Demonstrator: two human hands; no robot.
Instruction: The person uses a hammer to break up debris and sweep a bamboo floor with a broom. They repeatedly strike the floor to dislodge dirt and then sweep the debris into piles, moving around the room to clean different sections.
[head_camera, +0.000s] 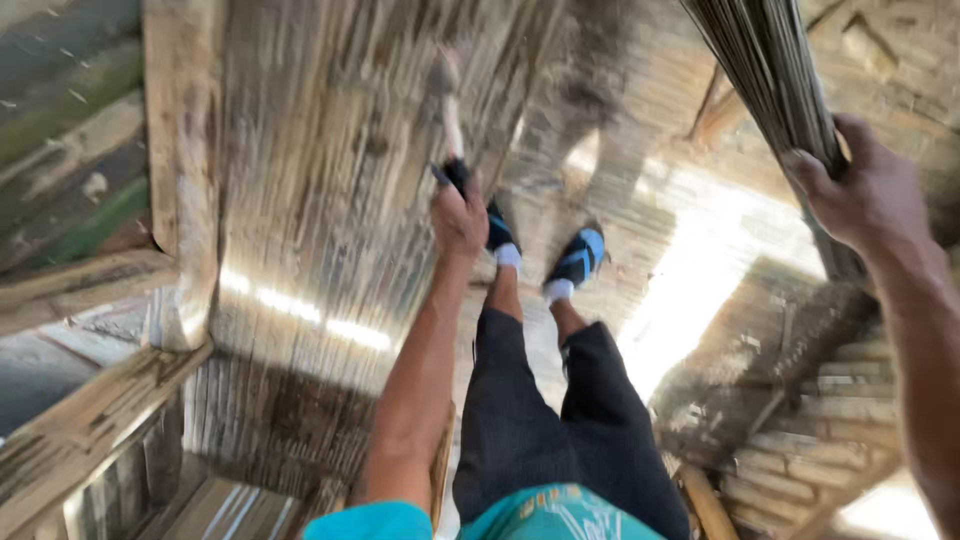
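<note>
We stand on a slatted bamboo floor (330, 200) that runs ahead of us, our two feet (560, 262) side by side near the middle of the view. Our left hand (458, 222) hangs just left of the feet, closed round a tool (449, 120) whose blade points forward over the floor. Our right hand (868, 192) is raised at the far right, gripping a bundle of thin bamboo strips (770, 70) that rises up past the top edge. A wooden post (180, 170) stands to our left, with beams below it. Stacked bamboo poles (830, 440) lie at lower right.
</note>
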